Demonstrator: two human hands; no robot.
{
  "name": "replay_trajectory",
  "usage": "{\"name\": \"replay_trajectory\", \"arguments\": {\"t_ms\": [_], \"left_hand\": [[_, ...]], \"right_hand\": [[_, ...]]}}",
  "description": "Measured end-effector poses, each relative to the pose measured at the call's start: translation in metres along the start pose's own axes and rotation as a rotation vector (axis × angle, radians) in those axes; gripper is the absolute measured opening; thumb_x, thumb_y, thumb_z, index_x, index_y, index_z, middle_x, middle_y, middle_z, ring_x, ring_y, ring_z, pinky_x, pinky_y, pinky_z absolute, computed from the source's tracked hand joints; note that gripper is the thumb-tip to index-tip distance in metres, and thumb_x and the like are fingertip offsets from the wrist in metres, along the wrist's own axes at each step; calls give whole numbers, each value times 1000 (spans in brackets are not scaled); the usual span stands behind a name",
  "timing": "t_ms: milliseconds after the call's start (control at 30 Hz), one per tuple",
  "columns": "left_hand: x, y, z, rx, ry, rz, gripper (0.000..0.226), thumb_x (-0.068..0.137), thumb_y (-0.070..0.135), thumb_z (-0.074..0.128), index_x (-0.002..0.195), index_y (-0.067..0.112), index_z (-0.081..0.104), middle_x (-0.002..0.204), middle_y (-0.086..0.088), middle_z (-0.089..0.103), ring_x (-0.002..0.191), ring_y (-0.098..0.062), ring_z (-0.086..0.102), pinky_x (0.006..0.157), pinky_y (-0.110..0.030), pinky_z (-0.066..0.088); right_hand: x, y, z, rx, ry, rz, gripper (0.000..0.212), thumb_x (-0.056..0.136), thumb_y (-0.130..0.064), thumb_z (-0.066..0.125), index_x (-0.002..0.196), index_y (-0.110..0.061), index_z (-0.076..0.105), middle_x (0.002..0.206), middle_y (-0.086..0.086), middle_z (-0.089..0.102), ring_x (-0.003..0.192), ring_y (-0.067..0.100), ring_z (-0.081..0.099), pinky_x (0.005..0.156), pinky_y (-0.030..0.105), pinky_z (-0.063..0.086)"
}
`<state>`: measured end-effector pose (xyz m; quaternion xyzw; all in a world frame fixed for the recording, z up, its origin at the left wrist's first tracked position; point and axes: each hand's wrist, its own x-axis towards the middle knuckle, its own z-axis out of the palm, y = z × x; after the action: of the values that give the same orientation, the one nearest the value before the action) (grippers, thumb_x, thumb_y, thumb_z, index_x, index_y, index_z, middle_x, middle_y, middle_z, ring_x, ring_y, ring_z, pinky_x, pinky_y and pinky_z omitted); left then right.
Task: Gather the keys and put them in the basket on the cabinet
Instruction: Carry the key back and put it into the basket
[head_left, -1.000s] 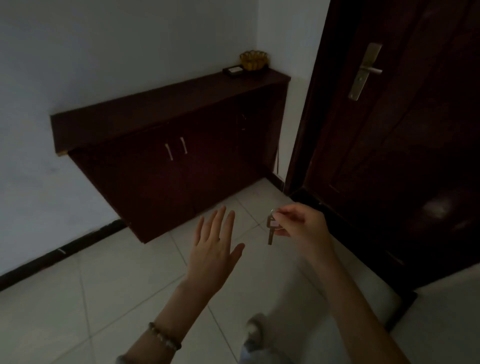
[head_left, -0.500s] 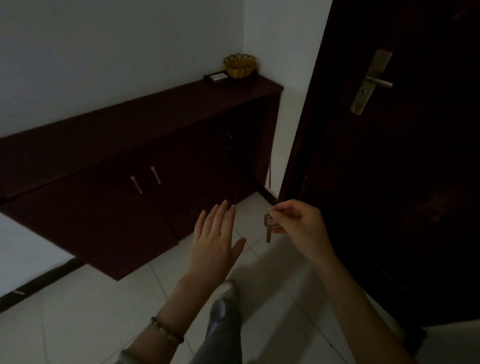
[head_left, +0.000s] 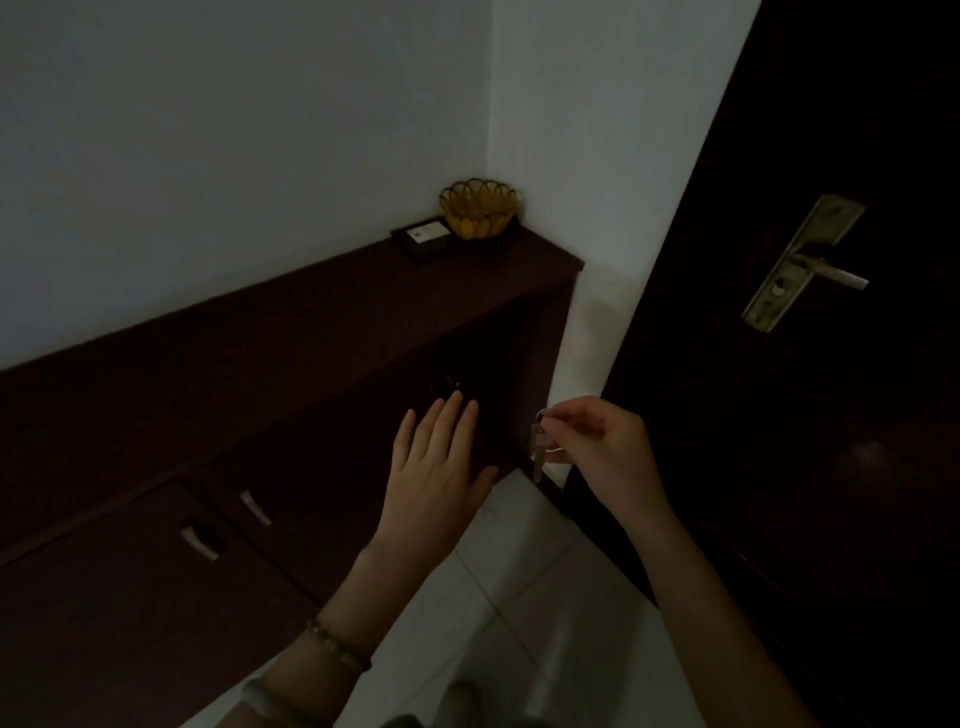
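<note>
The right hand (head_left: 605, 449) is pinching a key ring between thumb and fingertips, and the keys (head_left: 538, 452) are hanging straight down from it, just off the cabinet's near right corner. The left hand (head_left: 436, 473) is hovering flat and empty at about nine o'clock from the keys, fingers spread a little and pointing toward twelve o'clock, in front of the dark wooden cabinet (head_left: 291, 332); a beaded bracelet (head_left: 337, 647) is sitting on that wrist. Far off at twelve o'clock, the yellow scalloped basket (head_left: 480, 214) is standing on the cabinet top in the corner where the two pale walls meet, well apart from the keys. Just beside it, at its eight o'clock, a small dark box (head_left: 422, 240) with a pale label is lying flat. At three o'clock the dark door (head_left: 831, 415) is showing its brass lever handle (head_left: 810, 265). Pale floor tiles (head_left: 524, 582) are lying beneath both forearms.
</note>
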<state>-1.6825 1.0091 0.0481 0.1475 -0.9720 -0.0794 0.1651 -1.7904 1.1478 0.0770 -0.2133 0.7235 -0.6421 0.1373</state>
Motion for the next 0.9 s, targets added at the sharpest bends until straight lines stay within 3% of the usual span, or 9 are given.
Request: {"name": "replay_trajectory", "arguments": {"t_ms": [300,900], "left_hand": [[126,-38,34,18,-5,-13,67,85,38,59,139,7,34,146,-16,36,135,-30,30,112,-48,16],[393,-86,106,85,74,-263,68,83,35,63,137,6,36,145,-17,38,133,-31,34,110,-48,17]], "right_hand": [[138,19,8,37,-12,48,23,81,-4,65,74,-25,68,80,6,71,72,14,70,56,20,54],[458,34,5,5,-285,26,23,82,-3,63,75,-24,68,79,4,70,73,15,70,60,25,58]]}}
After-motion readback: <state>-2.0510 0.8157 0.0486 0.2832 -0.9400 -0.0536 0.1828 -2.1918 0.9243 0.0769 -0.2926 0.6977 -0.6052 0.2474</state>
